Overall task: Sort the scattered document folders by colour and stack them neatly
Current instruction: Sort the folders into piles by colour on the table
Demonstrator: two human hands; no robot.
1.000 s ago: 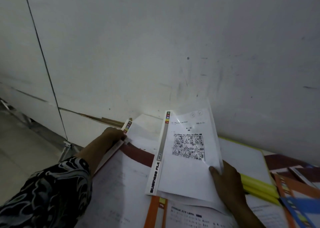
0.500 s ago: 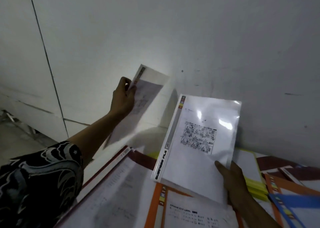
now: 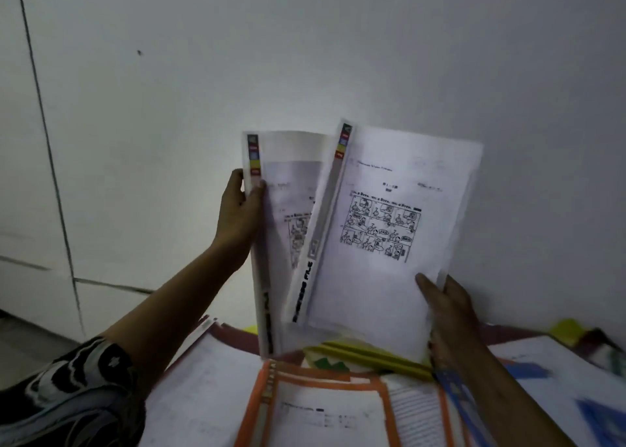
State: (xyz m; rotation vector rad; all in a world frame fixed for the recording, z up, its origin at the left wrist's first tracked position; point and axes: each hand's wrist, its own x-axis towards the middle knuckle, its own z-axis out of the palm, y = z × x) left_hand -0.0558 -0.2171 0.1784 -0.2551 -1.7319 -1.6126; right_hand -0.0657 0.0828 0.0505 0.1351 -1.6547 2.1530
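The two white business files are both in the air, raised in front of the wall point(image 3: 338, 56). Your right grip point(image 3: 450, 314) pinches the nearer white file point(image 3: 389, 216) at its lower right corner, thumb on the front cover. Nearly all of that file stands above and to the left of the grip. Your left grip point(image 3: 238, 216) clasps the farther white file point(image 3: 284, 182) by its spine, thumb across the front, and the long lower part hangs below the grip. The nearer file's spine crosses in front of the farther one's cover, so the two overlap between your grips.

The weak point is that corner hold. A single pinch so far from the file's middle lets the slick-looking cover bow or swing, and it could slip out sideways. As you bring the two together, the crossed spines may catch on each other. The printed sheets inside could also slide out if either file tips open edge down.

Below both grips lie the yellow folder point(image 3: 369, 358), the orange folder point(image 3: 257, 409) and the blue folder point(image 3: 599, 419), overlapping one another. A dropped white file would land across them and muddle the colours further. Square the spines before you lower anything.
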